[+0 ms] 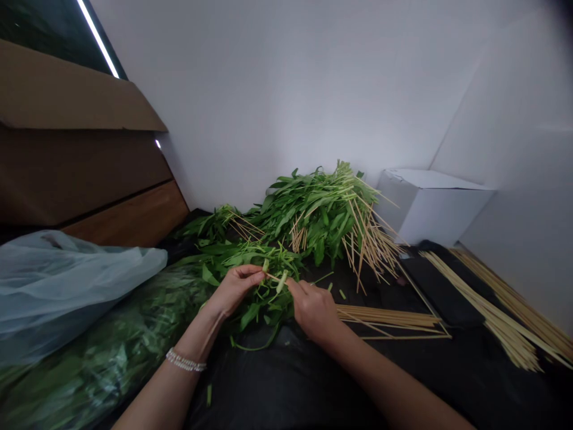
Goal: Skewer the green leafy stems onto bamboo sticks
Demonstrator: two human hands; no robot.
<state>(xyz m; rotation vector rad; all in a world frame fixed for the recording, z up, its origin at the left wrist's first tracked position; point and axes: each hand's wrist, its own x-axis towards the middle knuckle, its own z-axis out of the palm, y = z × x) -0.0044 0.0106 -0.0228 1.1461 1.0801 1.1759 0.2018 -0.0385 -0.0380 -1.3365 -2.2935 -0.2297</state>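
Near the middle of the head view, my left hand (237, 289) pinches a short pale green stem piece (265, 265) between thumb and fingers. A thin wooden stick (273, 276) runs from there to my right hand (313, 307), whose fingers are closed round its other end. A second pale green stem piece (282, 281) sits across the stick, close to my right fingertips. Loose green leaves and stems (250, 310) lie just below and behind both hands. Beside my right wrist is a bundle of wooden sticks (389, 316).
Leafy greens on sticks (322, 209) are heaped against the wall. Leaves fill a clear plastic bag (129, 340) at left, by a cardboard box (80, 161). A white box (434, 206) stands right, behind long pale strips (483, 310). Stem scraps (209, 395) dot the black surface (268, 388).
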